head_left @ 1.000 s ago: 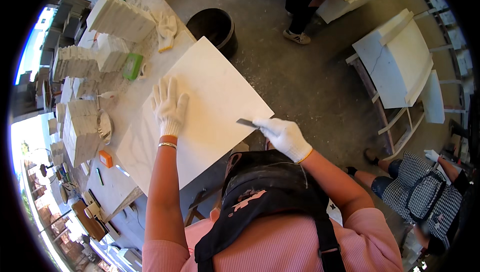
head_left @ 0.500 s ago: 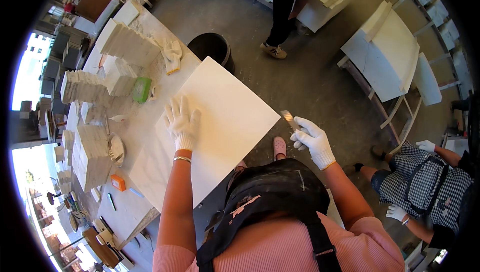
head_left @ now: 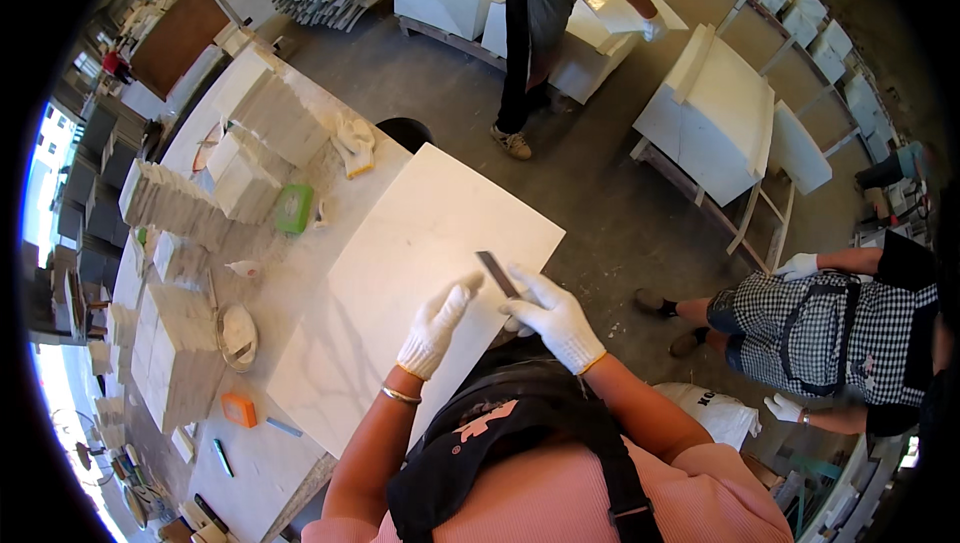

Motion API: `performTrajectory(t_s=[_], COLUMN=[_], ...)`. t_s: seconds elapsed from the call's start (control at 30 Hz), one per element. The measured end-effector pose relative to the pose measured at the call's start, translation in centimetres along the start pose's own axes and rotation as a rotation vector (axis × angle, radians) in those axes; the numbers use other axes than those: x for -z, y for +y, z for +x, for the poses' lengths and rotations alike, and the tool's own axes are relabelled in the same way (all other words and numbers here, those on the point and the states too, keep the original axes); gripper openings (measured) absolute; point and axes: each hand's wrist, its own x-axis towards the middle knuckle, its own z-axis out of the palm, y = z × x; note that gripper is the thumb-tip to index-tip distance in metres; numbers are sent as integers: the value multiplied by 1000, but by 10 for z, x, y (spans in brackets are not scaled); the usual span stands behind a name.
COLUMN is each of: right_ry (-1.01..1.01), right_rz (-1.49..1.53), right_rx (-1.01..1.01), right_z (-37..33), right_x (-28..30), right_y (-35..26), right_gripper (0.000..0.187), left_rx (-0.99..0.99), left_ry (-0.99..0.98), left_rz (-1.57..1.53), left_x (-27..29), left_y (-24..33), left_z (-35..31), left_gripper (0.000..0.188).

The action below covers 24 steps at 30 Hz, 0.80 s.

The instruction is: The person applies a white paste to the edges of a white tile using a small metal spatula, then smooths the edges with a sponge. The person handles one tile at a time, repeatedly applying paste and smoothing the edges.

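Note:
A large white marble-like slab (head_left: 400,243) with grey veining lies flat on the worktable in front of me. Over its near right part, my right hand (head_left: 560,323), in a white knitted glove, grips a flat, narrow metal blade (head_left: 497,273), perhaps a scraper. The blade points up and to the left. My left hand (head_left: 437,328), gloved the same way, is just left of the blade, with its fingers stretched toward it and nothing visible in them. A small gap separates the fingers from the blade.
Stacks of stone tiles (head_left: 180,343) line the table's left side, near a round dish (head_left: 238,335), an orange block (head_left: 239,409) and a green box (head_left: 293,209). A black bucket (head_left: 405,131) stands beyond the slab. Co-workers stand ahead (head_left: 545,33) and at right (head_left: 810,333).
My left hand has lifted off the slab and moved right. My right hand has brought the blade leftward from beside the slab to above it. The view has shifted too.

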Motion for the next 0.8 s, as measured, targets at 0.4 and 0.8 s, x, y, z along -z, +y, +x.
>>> performTrajectory(t_s=[0.4, 0.8], right_ry=[-178, 32], right_rz=[-291, 67], right_rx=[50, -159], right_z=[-19, 21], right_x=[-21, 40], right_y=[14, 61], right_gripper=[57, 32], left_rx=[95, -343], left_ry=[353, 45], left_rz=[-298, 1294], left_x=[38, -19], left_y=[-10, -33], left_z=[-34, -29], left_gripper=[64, 91])
